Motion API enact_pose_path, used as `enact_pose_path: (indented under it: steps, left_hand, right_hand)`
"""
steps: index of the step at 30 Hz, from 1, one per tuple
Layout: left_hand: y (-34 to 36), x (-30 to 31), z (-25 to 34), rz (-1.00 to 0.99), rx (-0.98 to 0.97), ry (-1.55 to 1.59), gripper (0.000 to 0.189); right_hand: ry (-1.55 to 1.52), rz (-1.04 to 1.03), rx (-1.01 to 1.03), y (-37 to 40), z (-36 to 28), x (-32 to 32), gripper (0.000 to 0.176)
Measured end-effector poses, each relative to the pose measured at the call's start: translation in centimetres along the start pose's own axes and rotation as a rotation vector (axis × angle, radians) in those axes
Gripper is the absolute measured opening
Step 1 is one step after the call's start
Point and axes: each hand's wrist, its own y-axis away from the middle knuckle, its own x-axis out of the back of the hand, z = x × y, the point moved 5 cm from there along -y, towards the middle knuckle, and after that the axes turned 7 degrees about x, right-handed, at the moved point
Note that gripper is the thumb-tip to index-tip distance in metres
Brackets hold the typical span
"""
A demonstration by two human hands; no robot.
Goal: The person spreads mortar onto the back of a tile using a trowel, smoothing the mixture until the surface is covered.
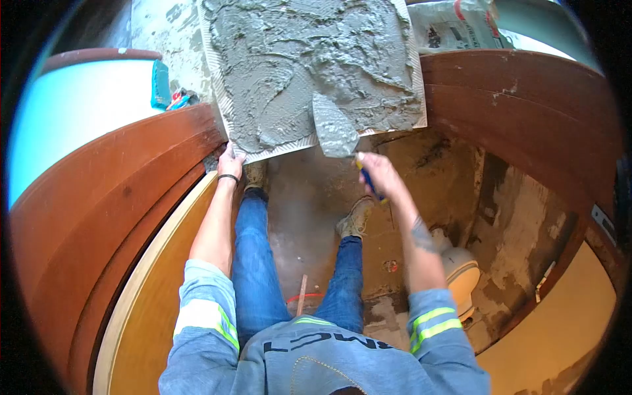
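A large tile [422, 105] with a ribbed edge lies at the top centre, its face covered in wet grey mortar [276, 72]. My left hand [230, 164] grips the tile's near left corner. In my right hand [380, 176] is the blue and yellow handle of a trowel [334, 128]. The trowel's blade is smeared with mortar and rests over the tile's near edge, touching or just above the mortar layer.
Brown wooden door frames [500, 92] stand on both sides, with a yellowish door [155, 309] at the left. A mortar bag [454, 26] lies at the upper right. Below right is a rounded beige object [462, 276] on the stained floor [296, 210].
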Motion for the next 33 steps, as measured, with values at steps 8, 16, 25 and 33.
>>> enact_pose_path:
  steps: [8, 16, 25, 33]
  left_hand:
    - [-1.1, -0.5, -1.9, 0.014, 0.029, -0.019, 0.065]
    - [0.1, -0.1, -0.2, -0.037, -0.008, 0.059, 0.064]
    - [-0.9, -0.6, -1.4, 0.069, 0.017, -0.056, 0.059]
    - [-0.8, -0.5, -1.9, -0.009, 0.065, -0.047, 0.069]
  right_hand:
    - [0.718, -0.063, 0.145, 1.1, -0.5, 6.0, 0.046]
    - [0.784, 0.194, 0.111, 6.0, -1.0, 1.9, 0.032]
    - [0.416, 0.303, -0.106, 5.5, 3.3, 8.4, 0.041]
    - [-0.139, 0.029, -0.044, -2.0, -1.5, 0.0, 0.042]
